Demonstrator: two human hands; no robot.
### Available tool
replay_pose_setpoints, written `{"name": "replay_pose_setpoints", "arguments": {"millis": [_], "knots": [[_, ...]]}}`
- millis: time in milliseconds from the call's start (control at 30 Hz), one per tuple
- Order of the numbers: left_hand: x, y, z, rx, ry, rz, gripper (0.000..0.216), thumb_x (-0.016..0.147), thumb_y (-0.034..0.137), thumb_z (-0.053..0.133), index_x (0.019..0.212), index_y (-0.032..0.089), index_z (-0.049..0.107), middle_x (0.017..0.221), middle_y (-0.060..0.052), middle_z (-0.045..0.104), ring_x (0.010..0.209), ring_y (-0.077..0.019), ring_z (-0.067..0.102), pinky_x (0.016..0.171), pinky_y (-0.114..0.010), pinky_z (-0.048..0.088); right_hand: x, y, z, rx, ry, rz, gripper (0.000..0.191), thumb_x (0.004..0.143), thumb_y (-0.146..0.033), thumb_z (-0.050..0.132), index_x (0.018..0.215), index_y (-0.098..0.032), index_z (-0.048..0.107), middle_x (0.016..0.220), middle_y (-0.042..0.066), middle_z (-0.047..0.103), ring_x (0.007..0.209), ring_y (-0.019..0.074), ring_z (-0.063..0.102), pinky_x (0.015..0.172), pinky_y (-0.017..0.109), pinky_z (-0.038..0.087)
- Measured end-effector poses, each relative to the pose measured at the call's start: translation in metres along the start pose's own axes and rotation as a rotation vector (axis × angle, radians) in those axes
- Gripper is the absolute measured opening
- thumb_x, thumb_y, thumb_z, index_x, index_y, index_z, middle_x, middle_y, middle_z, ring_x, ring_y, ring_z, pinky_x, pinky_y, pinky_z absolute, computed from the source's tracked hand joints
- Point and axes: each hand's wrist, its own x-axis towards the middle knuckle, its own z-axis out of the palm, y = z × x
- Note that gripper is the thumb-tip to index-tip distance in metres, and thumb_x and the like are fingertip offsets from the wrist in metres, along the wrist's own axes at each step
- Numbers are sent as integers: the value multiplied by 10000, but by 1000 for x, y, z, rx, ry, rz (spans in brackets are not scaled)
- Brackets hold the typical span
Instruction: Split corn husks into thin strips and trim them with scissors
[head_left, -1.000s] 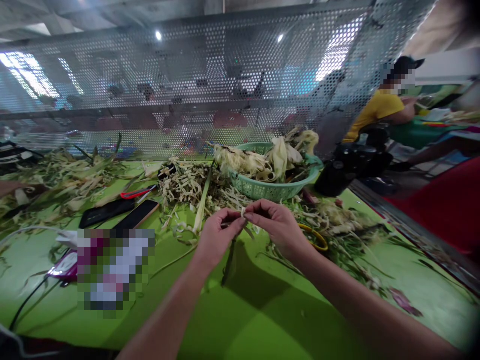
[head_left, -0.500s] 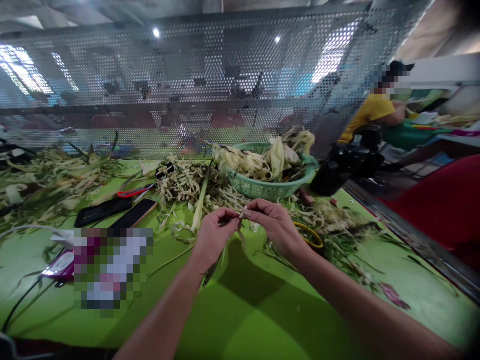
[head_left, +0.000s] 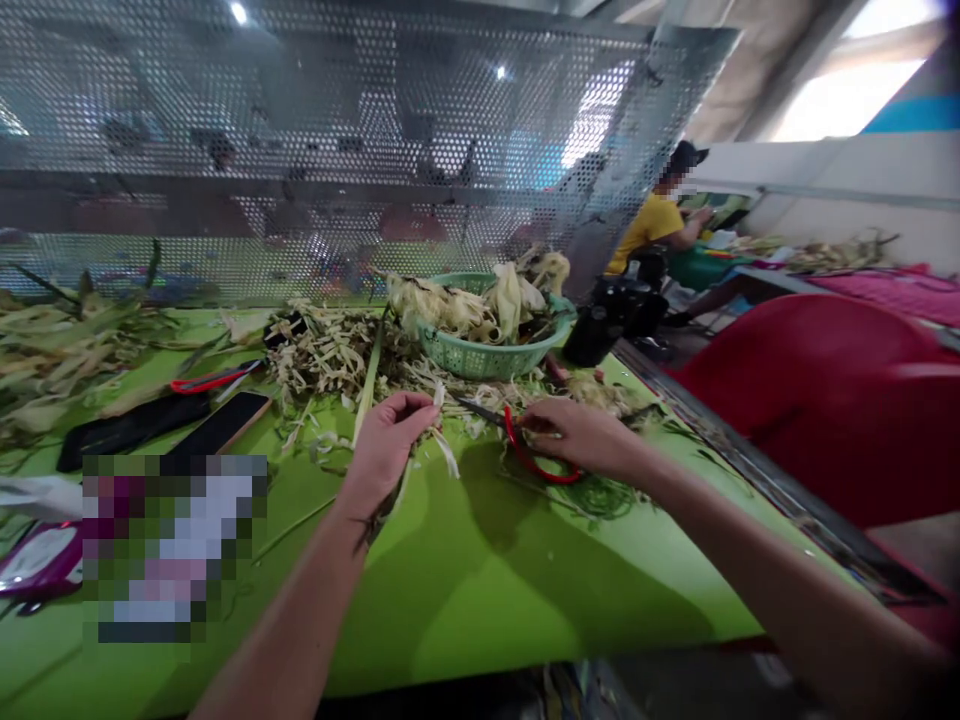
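Note:
My left hand pinches a pale strip of dried husk between thumb and fingertips, its tail hanging down over the green table. To its right, my right hand is closed on red-handled scissors. The dark blades point left toward the strip and are apart from it. Beneath the right hand lies a coil of green twine or wire. A heap of cut husk scraps lies just beyond the left hand.
Behind the hands stands a green basket full of husks, with a black bottle-like object to its right. At left are a phone, another red-handled tool and a purple device. A red chair and a person in yellow are beyond the table's right edge.
My right hand has let go of the strip, moved right and taken hold of the red-handled scissors. My left hand still pinches the strip. The view has turned right.

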Motion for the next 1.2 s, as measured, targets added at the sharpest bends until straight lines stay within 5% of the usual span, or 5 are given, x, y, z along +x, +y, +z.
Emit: {"name": "replay_pose_setpoints", "arguments": {"millis": [133, 267, 600, 800, 1200], "knots": [[1, -3, -1, -2, -16, 6, 196, 627, 301, 733, 726, 152, 653, 664, 11, 614, 614, -97, 530, 636, -235, 406, -11, -4, 12, -190, -6, 89, 474, 714, -175, 566, 1187, -212, 560, 1163, 106, 608, 919, 249, 601, 676, 289, 385], [3, -3, -5, -9, -28, 12, 180, 633, 294, 728, 717, 151, 656, 653, 9, 615, 603, -93, 523, 637, -235, 401, -5, -9, 14, -249, -12, 118, 558, 661, -144, 548, 1214, -210, 518, 1120, 108, 628, 906, 264, 602, 640, 285, 357], [6, 0, -9, -33, -23, 27, 154, 645, 281, 712, 706, 153, 653, 653, 3, 605, 616, -96, 515, 651, -240, 405, 8, 14, 6, 332, -125, 133, 550, 719, -340, 611, 1243, -177, 573, 657, -4, 596, 560, 162, 517, 517, 268, 370], [8, -2, -13, -1, -20, 26, 144, 664, 291, 701, 696, 160, 650, 646, 8, 593, 599, -92, 489, 617, -236, 390, -2, -15, -13, 503, -145, 57, 660, 747, -547, 640, 1331, -266, 515, 1170, 96, 628, 1047, 308, 586, 821, 368, 490], [10, -6, -12, 33, -12, -16, 81, 671, 249, 665, 689, 170, 658, 674, -7, 609, 644, -112, 501, 652, -256, 392, 1, -43, -10, 787, -302, -54, 625, 723, -556, 657, 1284, -312, 530, 1188, 70, 590, 1068, 319, 560, 929, 428, 450]]}}
